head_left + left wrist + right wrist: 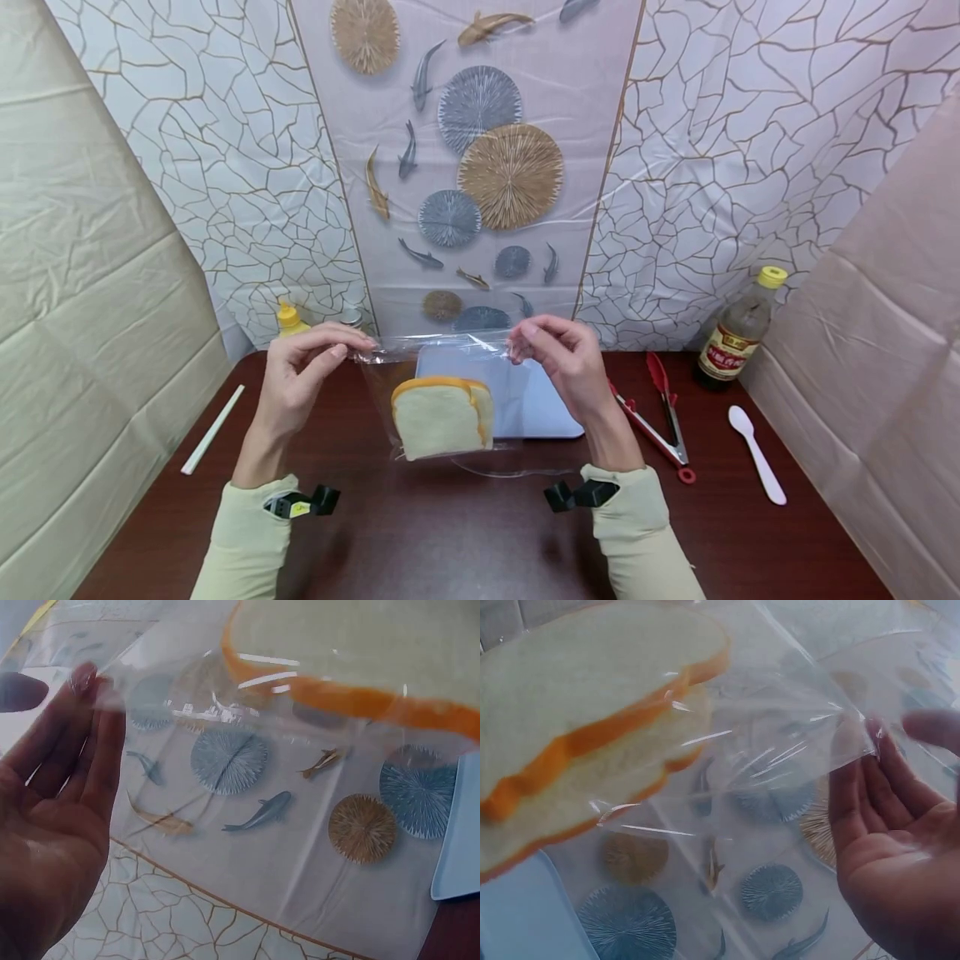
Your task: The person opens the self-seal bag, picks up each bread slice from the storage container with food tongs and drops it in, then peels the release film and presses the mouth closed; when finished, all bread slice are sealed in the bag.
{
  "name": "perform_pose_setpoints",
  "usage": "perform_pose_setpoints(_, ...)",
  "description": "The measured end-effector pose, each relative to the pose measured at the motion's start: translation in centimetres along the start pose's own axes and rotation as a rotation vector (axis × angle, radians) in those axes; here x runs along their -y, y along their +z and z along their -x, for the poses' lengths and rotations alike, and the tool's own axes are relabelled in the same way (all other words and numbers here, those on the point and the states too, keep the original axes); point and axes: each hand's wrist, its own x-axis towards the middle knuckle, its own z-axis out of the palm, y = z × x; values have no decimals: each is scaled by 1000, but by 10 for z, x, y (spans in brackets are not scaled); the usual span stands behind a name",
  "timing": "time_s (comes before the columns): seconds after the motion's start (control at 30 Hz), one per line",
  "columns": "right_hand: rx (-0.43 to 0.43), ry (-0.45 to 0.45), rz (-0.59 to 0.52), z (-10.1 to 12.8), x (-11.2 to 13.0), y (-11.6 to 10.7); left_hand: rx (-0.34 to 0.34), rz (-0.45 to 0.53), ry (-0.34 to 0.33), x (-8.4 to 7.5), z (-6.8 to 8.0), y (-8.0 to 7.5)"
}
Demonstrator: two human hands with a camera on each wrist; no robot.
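Note:
Between both hands a clear plastic bag (375, 392) is held up by its top edge, above the table. Inside, low in the bag, are bread slices (441, 421) with orange-brown crust; in the right wrist view one slice overlaps another. My left hand (291, 379) holds the bag's upper left corner at its fingertips, the fingers long and the thumb a little apart in the left wrist view. At the upper right corner, my right hand (573, 367) pinches crumpled film (874, 739) with its fingertips. Behind the bag lies a pale blue tray (547, 408), partly hidden.
Red-and-steel tongs (667, 433) lie right of the tray, then a white spoon (757, 454). A sauce bottle (731, 337) with a yellow cap stands at the back right. White chopsticks (213, 429) lie at left; a yellow squeeze bottle (288, 317) stands behind my left hand.

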Motion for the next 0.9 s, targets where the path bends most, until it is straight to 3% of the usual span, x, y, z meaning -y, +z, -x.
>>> perform_pose_setpoints(0.13, 4, 38, 154, 1, 0, 1, -85, -65, -89, -4, -1, 3)
perform_pose_setpoints(0.27, 14, 65, 189, 1, 1, 0, -108, -144, -160, -3, 0, 1)
perform_pose_setpoints(0.5, -38, 16, 249, -1, 1, -3, -64, -118, -147, 2, 0, -3)
perform_pose_setpoints(0.67, -89, 25, 323, -3, -5, 1, -79, -73, -139, 6, 0, -8)
perform_pose_setpoints(0.9, -119, 9, 310, -5, -18, 19, -83, -128, -171, 7, -1, -19)
